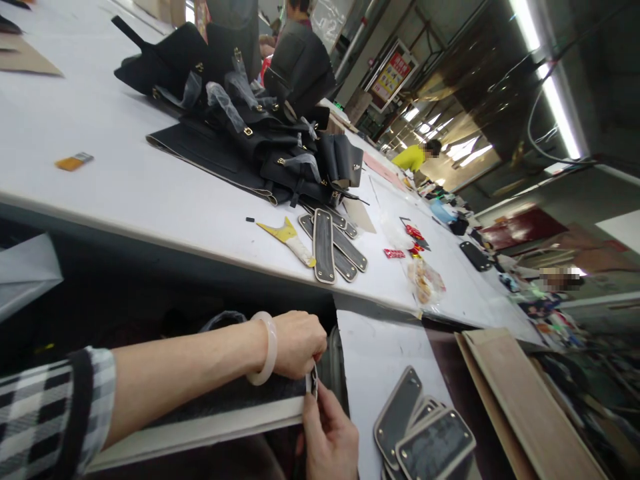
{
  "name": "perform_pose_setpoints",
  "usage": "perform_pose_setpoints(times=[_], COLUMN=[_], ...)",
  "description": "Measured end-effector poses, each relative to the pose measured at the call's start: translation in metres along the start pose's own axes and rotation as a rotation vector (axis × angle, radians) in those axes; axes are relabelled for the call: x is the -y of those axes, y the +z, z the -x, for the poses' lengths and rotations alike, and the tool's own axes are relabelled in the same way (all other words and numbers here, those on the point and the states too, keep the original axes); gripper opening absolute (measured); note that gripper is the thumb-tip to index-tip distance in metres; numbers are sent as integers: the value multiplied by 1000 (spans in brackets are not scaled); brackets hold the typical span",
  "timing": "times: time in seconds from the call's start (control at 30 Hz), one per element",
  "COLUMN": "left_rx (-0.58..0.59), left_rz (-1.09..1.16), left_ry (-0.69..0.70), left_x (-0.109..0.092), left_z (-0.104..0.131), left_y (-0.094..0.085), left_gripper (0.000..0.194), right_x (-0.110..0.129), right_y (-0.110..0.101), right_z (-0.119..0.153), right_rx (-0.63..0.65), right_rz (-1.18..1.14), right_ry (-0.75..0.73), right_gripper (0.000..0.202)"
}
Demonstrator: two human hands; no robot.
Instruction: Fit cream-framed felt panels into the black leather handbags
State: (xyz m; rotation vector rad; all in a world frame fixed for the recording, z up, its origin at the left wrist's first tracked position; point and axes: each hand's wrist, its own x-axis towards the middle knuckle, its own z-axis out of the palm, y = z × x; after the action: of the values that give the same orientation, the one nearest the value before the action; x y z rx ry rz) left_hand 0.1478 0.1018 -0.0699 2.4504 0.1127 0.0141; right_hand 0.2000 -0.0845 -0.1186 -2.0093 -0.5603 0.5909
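Observation:
Low in the head view, a long dark panel with a pale edge band lies under my left forearm. My left hand, with a pale bangle at the wrist, is closed at the panel's far end, its fingertips mostly hidden. Just below it, my right hand pinches the corner of the same panel between thumb and fingers. Whether a small part is also held there cannot be made out. To the right of my hands lies a pile of dark, pale-edged pieces with metal studs.
Black bags with gold buckles are heaped on the white table. Near its edge lie more studded pieces, a yellow-handled tool and a brush. Cardboard leans at right. A person in yellow is farther back.

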Motion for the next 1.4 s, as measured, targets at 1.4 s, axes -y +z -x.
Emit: perform_pose_setpoints(times=[1.4], left_rx=[78], left_rz=[376], left_ry=[-199], left_x=[12], left_z=[-5], left_y=[7], left_gripper=[18], right_x=[11], right_y=[0], right_z=[-22], right_rx=[344], right_rz=[-414], right_ry=[85], right_gripper=[51])
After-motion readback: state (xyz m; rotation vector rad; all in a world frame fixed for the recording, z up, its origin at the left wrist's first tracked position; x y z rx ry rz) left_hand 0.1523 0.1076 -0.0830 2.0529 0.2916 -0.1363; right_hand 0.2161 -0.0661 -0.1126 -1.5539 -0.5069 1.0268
